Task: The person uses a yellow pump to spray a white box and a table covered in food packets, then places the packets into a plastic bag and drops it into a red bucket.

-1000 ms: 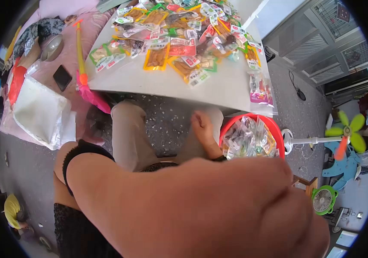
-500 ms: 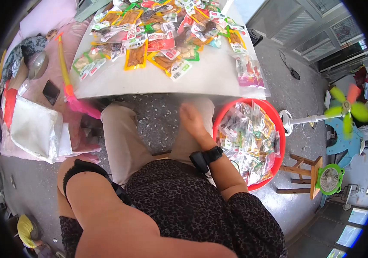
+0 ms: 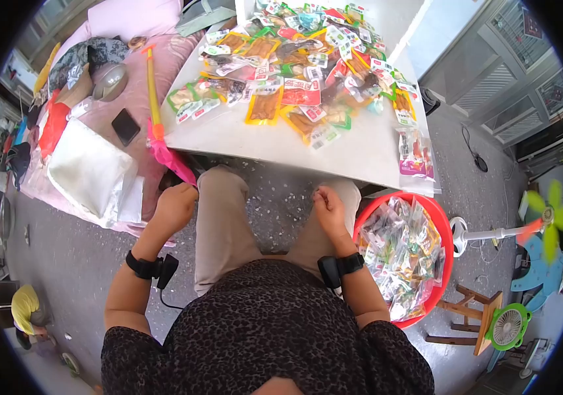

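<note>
My left hand (image 3: 175,207) is closed, its fingers curled in beside my left knee. It is right at the pink end of a long yellow-and-pink stick-like thing (image 3: 155,118) leaning along the bed's edge. Above my right thigh, my right hand (image 3: 329,207) is curled into a loose fist, and nothing shows in it. Both wrists wear black bands with small boxes. In front of my knees stands a white table (image 3: 229,135) with a pile of sealed food packets (image 3: 301,91) on it. A red tub (image 3: 448,253) full of clear packets (image 3: 397,257) is by my right leg.
A pink-covered bed (image 3: 133,99) at left bears a phone (image 3: 125,127), a metal bowl (image 3: 111,81) and a white bag (image 3: 90,171). To the right are a wooden stool (image 3: 489,316), a green fan (image 3: 509,326) and a standing fan (image 3: 547,214). A person in yellow (image 3: 25,306) is at lower left.
My left arm, raised close before the camera earlier, has swung down and left to beside my knee. My right hand stays over the right thigh, its fingers now curled. The view has shifted.
</note>
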`<state>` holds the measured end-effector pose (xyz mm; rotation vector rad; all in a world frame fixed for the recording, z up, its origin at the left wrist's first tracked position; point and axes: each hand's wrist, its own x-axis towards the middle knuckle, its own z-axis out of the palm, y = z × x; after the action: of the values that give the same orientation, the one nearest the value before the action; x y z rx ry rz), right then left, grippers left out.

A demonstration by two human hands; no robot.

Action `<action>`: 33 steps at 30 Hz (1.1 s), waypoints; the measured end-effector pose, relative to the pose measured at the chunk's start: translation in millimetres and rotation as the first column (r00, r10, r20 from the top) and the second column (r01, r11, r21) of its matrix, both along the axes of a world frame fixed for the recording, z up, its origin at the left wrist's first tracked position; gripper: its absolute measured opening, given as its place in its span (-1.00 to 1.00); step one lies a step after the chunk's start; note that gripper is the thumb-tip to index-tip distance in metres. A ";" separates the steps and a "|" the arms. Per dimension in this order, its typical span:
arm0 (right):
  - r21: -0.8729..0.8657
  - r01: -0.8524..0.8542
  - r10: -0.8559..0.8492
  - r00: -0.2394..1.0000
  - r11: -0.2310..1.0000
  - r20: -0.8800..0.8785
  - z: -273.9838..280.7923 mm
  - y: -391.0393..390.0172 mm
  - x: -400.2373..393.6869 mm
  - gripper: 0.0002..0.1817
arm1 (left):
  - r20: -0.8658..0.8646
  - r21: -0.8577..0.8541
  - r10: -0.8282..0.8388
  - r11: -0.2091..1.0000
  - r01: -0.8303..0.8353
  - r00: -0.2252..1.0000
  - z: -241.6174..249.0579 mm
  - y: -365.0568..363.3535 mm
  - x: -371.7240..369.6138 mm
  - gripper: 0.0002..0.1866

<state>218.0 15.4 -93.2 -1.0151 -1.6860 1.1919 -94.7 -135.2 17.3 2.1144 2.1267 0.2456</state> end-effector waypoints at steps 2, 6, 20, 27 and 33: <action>0.063 0.016 -0.017 1.000 0.998 0.009 -7.3 2.3 -1.0 -0.80 | -0.274 -0.264 -0.024 0.963 -0.051 0.962 -27.3 -24.1 -11.4 -0.85; 0.099 0.025 -0.028 0.999 0.995 0.032 -7.6 2.3 -3.6 -0.80 | -0.360 -0.570 -0.266 0.821 0.015 0.894 -91.0 -52.7 -11.5 -0.84; 0.134 0.012 -0.023 0.996 0.991 0.083 -10.7 3.4 -0.2 -0.80 | -0.014 0.470 0.278 0.850 -0.239 0.960 -7.8 -24.0 -49.0 -0.79; 0.152 0.049 -0.064 0.993 0.987 0.094 -3.4 -0.9 -1.8 -0.82 | -0.093 0.284 0.860 0.506 -0.814 0.502 -35.5 -100.1 -200.7 -0.59; 0.136 0.031 -0.045 0.994 0.990 0.101 -7.9 0.8 0.6 -0.81 | -0.045 0.059 0.890 0.455 -0.888 0.453 -44.2 -99.6 -221.2 -0.63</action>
<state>218.6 16.3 -101.1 -1.0364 -1.7934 1.0020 -315.9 -234.7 -26.9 0.7424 3.0807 0.2838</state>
